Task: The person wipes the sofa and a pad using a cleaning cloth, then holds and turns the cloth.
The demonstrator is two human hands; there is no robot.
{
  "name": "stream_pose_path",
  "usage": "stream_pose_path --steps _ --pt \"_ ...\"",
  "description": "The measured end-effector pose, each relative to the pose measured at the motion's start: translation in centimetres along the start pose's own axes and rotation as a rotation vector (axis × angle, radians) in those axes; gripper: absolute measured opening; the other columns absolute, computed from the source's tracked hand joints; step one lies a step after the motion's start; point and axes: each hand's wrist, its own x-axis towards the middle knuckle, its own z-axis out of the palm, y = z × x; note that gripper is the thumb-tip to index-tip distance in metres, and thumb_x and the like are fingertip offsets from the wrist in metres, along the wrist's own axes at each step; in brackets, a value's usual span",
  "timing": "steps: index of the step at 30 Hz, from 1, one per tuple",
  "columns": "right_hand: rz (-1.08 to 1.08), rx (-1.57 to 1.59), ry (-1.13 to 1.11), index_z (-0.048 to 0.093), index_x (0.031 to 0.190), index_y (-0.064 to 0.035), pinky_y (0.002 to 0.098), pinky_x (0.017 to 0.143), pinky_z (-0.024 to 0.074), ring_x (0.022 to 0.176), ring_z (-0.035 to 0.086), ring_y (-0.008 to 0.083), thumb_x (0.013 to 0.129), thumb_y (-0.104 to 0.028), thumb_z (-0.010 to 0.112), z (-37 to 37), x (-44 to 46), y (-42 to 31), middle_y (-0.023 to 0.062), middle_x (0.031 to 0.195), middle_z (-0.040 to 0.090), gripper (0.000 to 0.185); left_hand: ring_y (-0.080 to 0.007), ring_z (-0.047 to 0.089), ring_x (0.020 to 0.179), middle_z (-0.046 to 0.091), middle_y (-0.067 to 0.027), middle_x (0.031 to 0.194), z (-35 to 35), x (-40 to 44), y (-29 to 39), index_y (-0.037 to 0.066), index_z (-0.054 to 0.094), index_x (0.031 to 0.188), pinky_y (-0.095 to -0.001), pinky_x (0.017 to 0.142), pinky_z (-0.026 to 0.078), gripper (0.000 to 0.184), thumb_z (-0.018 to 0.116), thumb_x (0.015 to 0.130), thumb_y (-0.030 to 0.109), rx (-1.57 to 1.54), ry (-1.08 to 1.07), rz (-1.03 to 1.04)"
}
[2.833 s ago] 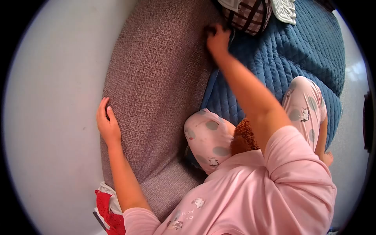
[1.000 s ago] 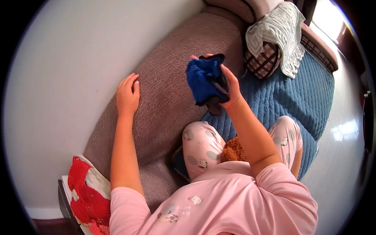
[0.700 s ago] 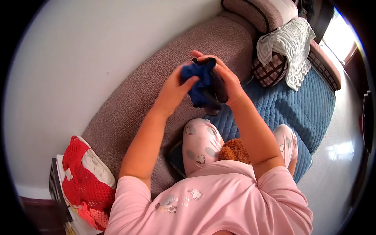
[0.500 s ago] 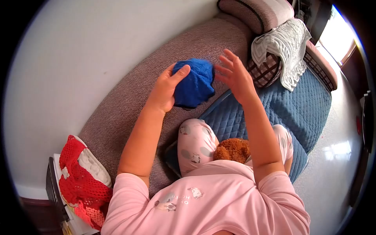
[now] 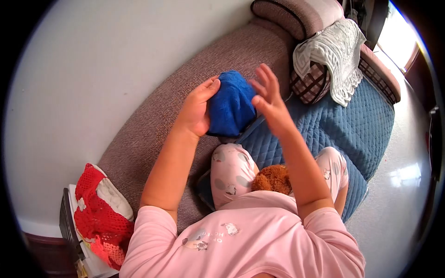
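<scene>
A blue cloth (image 5: 232,104) with a soft, fuzzy surface and a rounded, cap-like shape is held up above the sofa. My left hand (image 5: 200,105) grips its left edge, thumb on the near face and the other fingers mostly hidden behind. On the other side, my right hand (image 5: 271,99) has its fingers spread, slightly blurred, close to the right edge of the cloth; whether the fingertips touch it is hard to tell. A brown fluffy thing (image 5: 272,179), perhaps a plush toy, lies between my bent legs.
I sit on a brown sofa (image 5: 153,109) partly covered by a blue quilted mat (image 5: 352,125). A checked cushion (image 5: 309,83) under a white lacy cloth (image 5: 336,55) lies at the upper right. Red crocheted fabric (image 5: 99,217) rests at the lower left, beside the wall.
My right hand has turned and come down beside the blue cloth. The cloth has shifted slightly right and looks smoother and taller. My left hand keeps its grip.
</scene>
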Motion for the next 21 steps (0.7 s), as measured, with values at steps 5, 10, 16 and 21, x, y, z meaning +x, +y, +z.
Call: stream_pose_path --steps 5,10,16,21 --pt "0.149 -0.009 -0.029 0.044 0.156 -0.0127 0.0366 0.119 0.0350 0.137 0.048 0.0206 0.091 -0.003 0.079 3.8 -1.6 1.1 0.0069 0.144 0.055 0.075 -0.0232 0.071 0.109 0.071 -0.0131 0.123 -0.4 1.4 -2.1 0.004 0.061 0.132 -0.0424 0.098 0.058 0.032 0.053 0.109 0.025 -0.317 0.100 -0.012" --pt "0.018 -0.202 0.333 0.064 0.130 -0.0088 0.0372 0.101 0.0508 0.110 0.067 0.0236 0.094 -0.006 0.072 -2.9 5.5 0.1 0.0102 0.124 0.067 0.037 -0.0205 0.069 0.110 0.072 -0.0110 0.120 -8.6 3.2 0.6 0.003 0.061 0.132 -0.0347 0.093 0.056 0.032 0.055 0.108 0.023 0.782 0.394 0.476" --pt "-0.392 -1.314 0.315 0.067 0.132 -0.0223 0.0512 0.103 0.0503 0.126 0.060 0.0405 0.088 -0.038 0.078 -4.6 16.6 0.1 0.0168 0.135 0.064 0.047 -0.0258 0.070 0.106 0.073 -0.0086 0.119 -17.6 3.4 2.4 0.012 0.064 0.130 -0.0404 0.090 0.056 0.030 0.052 0.107 0.026 1.462 0.713 0.403" --pt "-0.027 -1.614 0.231 0.069 0.132 -0.0249 0.0602 0.103 0.0459 0.131 0.055 0.0398 0.092 -0.060 0.066 0.4 18.0 4.7 0.0119 0.138 0.065 0.053 -0.0321 0.069 0.104 0.072 -0.0103 0.110 -16.1 3.8 1.7 0.010 0.069 0.113 -0.0457 0.088 0.056 0.022 0.051 0.106 0.022 1.672 0.707 0.457"
